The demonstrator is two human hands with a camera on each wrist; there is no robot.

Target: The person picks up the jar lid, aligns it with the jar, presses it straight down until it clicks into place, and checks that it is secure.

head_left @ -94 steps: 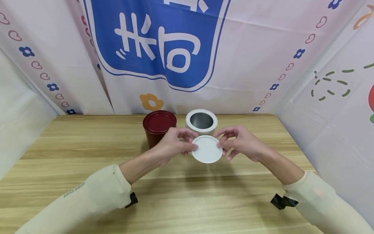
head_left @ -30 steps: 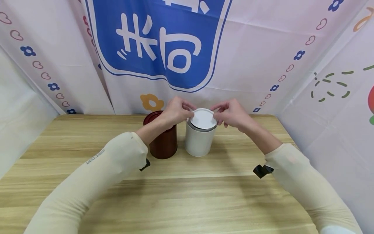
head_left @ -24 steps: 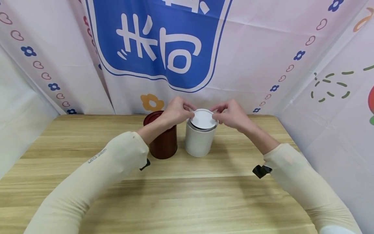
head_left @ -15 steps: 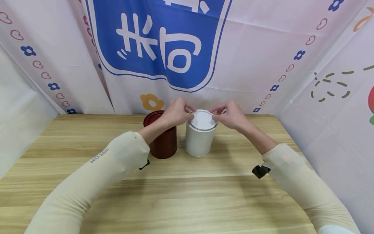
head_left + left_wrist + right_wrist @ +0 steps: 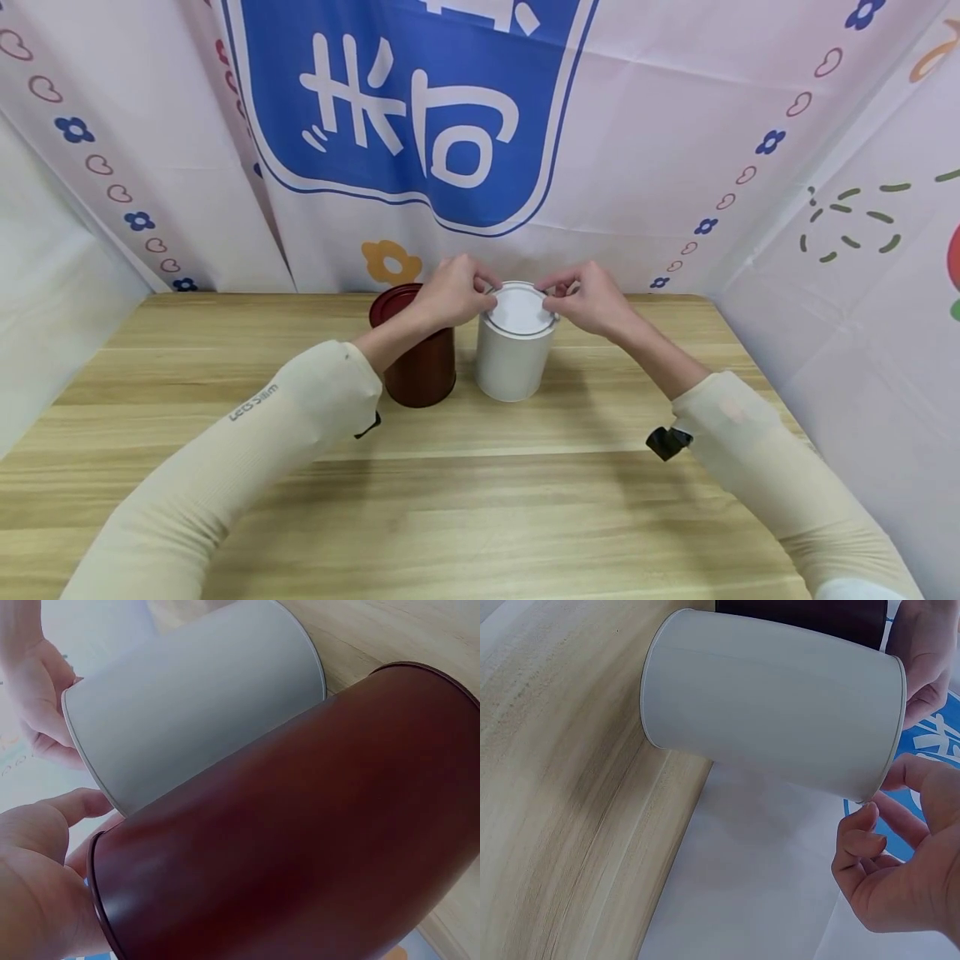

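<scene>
A white can (image 5: 513, 367) stands upright on the table, and its round white lid (image 5: 521, 310) sits level in the mouth. At the lid's left edge my left hand (image 5: 453, 292) holds on with thumb and forefinger. My right hand (image 5: 588, 298) does the same at the right edge, its other fingers curled below, as the right wrist view shows. Left of the white can is a dark red can (image 5: 422, 371) with a red lid, partly covered by my left hand and wrist. The left wrist view shows the red can (image 5: 300, 825) close in front of the white can (image 5: 195, 705).
The wooden table (image 5: 480, 508) reaches back to a white cloth wall (image 5: 637, 167) right behind the cans. More cloth hangs along the left and right sides. A black strap piece (image 5: 667, 442) sits at the right sleeve cuff.
Both hands have carried the lid from in front of the white can up over its mouth. Over the last second it has come down from a slight tilt to level in the opening.
</scene>
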